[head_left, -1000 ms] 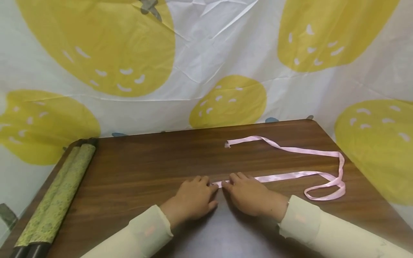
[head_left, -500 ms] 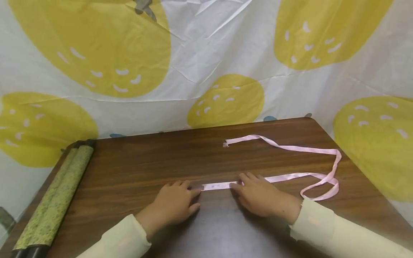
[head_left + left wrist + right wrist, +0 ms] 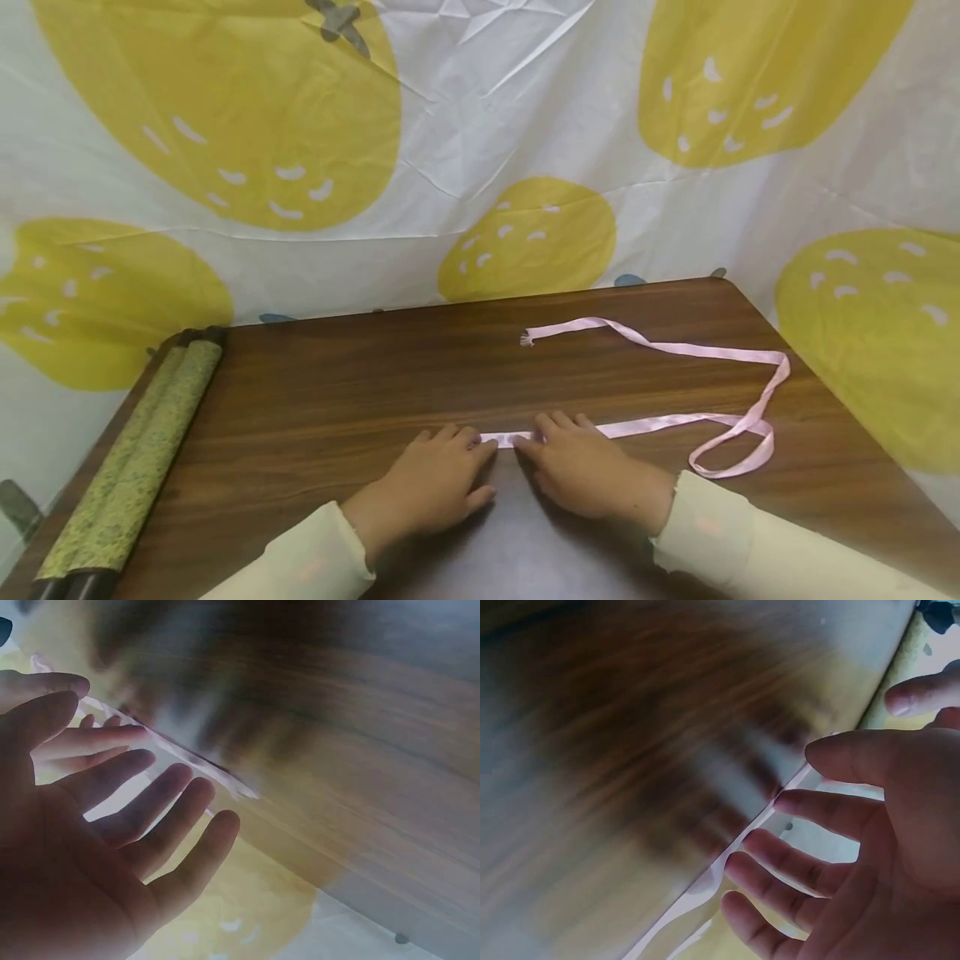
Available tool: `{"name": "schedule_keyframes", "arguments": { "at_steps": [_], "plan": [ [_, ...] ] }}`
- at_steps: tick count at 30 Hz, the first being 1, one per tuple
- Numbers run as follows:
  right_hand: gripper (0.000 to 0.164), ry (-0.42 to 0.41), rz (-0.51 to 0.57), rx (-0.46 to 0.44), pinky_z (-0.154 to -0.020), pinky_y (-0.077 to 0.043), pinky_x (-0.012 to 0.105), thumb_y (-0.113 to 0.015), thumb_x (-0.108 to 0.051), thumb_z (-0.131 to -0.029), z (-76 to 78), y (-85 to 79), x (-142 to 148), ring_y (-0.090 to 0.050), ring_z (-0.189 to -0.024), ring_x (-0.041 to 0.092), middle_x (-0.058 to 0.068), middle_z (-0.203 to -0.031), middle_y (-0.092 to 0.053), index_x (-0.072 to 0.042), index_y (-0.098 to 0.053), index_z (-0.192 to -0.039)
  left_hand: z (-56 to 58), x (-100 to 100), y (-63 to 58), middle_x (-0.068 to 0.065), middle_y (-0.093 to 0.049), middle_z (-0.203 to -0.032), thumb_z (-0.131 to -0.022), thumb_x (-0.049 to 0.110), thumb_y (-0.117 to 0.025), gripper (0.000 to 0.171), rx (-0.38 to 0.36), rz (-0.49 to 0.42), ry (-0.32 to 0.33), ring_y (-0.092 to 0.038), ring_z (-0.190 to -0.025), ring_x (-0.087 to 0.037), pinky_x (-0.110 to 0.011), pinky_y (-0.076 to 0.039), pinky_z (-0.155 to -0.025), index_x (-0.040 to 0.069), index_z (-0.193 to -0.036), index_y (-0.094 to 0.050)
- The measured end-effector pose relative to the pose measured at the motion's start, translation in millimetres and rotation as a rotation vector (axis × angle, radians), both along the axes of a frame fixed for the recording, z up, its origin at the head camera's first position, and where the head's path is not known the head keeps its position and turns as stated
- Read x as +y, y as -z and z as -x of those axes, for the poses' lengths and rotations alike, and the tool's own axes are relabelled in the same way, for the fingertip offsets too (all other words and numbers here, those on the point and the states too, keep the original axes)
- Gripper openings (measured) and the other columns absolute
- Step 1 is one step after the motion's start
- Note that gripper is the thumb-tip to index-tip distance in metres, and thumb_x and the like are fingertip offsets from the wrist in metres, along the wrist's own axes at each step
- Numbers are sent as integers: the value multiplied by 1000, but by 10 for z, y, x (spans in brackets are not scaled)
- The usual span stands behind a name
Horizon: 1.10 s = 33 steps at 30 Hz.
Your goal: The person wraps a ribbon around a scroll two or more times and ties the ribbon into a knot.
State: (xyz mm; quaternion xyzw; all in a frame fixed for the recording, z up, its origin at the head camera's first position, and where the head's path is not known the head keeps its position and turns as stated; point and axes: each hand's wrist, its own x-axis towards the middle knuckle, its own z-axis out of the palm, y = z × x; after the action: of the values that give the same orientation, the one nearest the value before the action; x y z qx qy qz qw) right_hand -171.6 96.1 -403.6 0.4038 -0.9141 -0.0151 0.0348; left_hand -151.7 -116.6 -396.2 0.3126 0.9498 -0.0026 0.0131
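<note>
A pale pink satin ribbon (image 3: 652,424) lies on the brown wooden table (image 3: 315,392). Its near stretch runs straight under both hands, and its far part doubles back past a loop at the right to a frayed end. My left hand (image 3: 427,487) lies over the near end with fingertips on the ribbon. A short way right, my right hand (image 3: 581,467) rests its fingertips on the same stretch, a bit of ribbon showing between the two. In both wrist views the fingers are spread and gently bent, and the ribbon (image 3: 705,881) passes at the fingertips.
Two rolled pieces with green-yellow patterned covering and black ends, the rolls (image 3: 135,467), lie along the table's left edge. Behind the table hangs a white curtain (image 3: 480,108) printed with large yellow fruit.
My left hand slid left off the ribbon's near end, then came back right over it. My right hand shifted right and then back left. The loop has moved a little left and nearer.
</note>
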Motion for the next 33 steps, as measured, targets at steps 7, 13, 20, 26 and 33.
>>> {"name": "schedule_keyframes", "arguments": {
  "at_steps": [7,13,20,26,33],
  "plan": [
    [42,-4,3,-3,-83,-48,49,-60,-29,-86,-44,9,-57,-52,-99,27,9,-104,-57,-13,-60,-124,-4,74,30,-12,-60,-118,-86,48,-56,53,15,55,11,-51,-111,-30,-56,-45,-89,12,-125,-60],
    [40,13,20,-4,-83,-49,49,-61,-30,-85,-16,-7,33,-52,-102,26,9,-107,-58,-14,-61,-121,-6,5,19,-14,-62,-113,-85,47,-58,48,31,70,1,-54,-105,-31,-55,-47,-85,12,-117,-64],
    [41,32,20,-37,-87,-47,52,-61,-29,-85,-17,-6,171,-51,-103,27,11,-112,-57,-14,-60,-123,-72,-245,-31,-17,-62,-114,-86,45,-58,47,-42,25,-56,-55,-104,-34,-61,-46,-82,11,-117,-65],
    [42,60,7,-50,-89,-46,53,-61,-30,-86,-68,-6,289,-50,-106,27,11,-114,-57,-14,-59,-124,-145,-490,-64,-13,-63,-102,-85,41,-61,43,-38,-38,-89,-59,-94,-32,-57,-49,-76,9,-114,-67],
    [42,87,36,-59,-89,-46,53,-61,-26,-85,-108,-21,464,-51,-105,27,11,-113,-58,-14,-59,-125,-169,-726,-99,-11,-64,-95,-85,38,-63,37,-41,-48,-109,-63,-84,-31,-53,-52,-69,9,-106,-69]
  ]
}}
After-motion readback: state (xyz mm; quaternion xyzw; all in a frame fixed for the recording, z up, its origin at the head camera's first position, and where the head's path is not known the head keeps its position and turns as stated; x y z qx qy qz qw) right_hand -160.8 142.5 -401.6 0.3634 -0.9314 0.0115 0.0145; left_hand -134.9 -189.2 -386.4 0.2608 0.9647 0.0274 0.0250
